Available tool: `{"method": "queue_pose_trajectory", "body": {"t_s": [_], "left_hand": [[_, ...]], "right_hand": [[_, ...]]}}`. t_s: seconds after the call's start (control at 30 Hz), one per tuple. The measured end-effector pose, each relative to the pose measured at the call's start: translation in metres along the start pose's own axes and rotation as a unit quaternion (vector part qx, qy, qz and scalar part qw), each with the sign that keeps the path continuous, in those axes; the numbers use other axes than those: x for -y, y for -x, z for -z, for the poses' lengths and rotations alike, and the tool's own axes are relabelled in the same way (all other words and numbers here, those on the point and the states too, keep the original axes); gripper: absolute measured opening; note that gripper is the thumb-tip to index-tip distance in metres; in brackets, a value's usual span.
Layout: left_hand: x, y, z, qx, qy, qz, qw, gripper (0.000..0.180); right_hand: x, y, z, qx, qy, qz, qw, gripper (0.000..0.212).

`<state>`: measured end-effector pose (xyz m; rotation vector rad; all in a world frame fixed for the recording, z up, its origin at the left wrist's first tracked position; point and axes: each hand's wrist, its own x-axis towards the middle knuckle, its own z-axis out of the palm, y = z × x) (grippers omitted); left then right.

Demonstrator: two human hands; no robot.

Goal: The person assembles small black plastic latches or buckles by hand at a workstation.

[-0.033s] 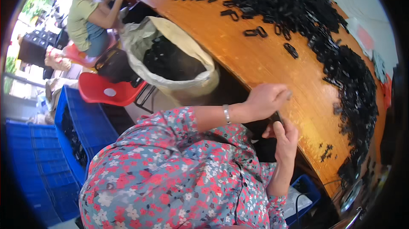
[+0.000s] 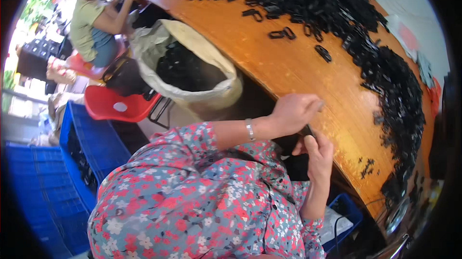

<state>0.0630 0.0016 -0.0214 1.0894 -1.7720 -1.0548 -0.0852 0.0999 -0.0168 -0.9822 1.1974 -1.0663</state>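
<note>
My left hand (image 2: 294, 113) is closed in a fist above the table's near edge, its fingers curled toward the right. What those fingers hold, if anything, is hidden. Just below it, my right hand (image 2: 316, 150) pinches a small black piece (image 2: 308, 130) between thumb and fingers. The piece pokes up toward my left hand; its exact shape is too covered to tell. To the right on the wooden table (image 2: 308, 81), several tiny black bits (image 2: 368, 168) lie together. A few loose black plastic buckle-like loops (image 2: 323, 53) rest farther off.
A long heap of black plastic parts (image 2: 399, 81) curves along the table's far side. Left of the table stands an open pale sack (image 2: 231, 88) holding black pieces. Nearby are a red chair (image 2: 120, 102), blue crates (image 2: 43, 187) and a seated person (image 2: 94, 23) working.
The whole view has shifted slightly, so the scene sits a little farther left. Both hands keep nearly the same pose, and the small black piece stays in my right hand.
</note>
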Motion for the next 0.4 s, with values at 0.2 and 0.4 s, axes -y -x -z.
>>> {"method": "queue_pose_trajectory", "body": {"t_s": [0.2, 0.4], "left_hand": [[-0.005, 0.021, 0.035, -0.028, 0.044, 0.04, 0.998, 0.031], [-0.002, 0.019, 0.145, -0.111, -0.214, -0.006, 0.971, 0.023]], "right_hand": [[0.014, -0.016, -0.027, 0.075, 0.08, 0.019, 0.994, 0.021], [0.03, -0.045, -0.062, 0.23, 0.043, 0.06, 0.97, 0.054]]}}
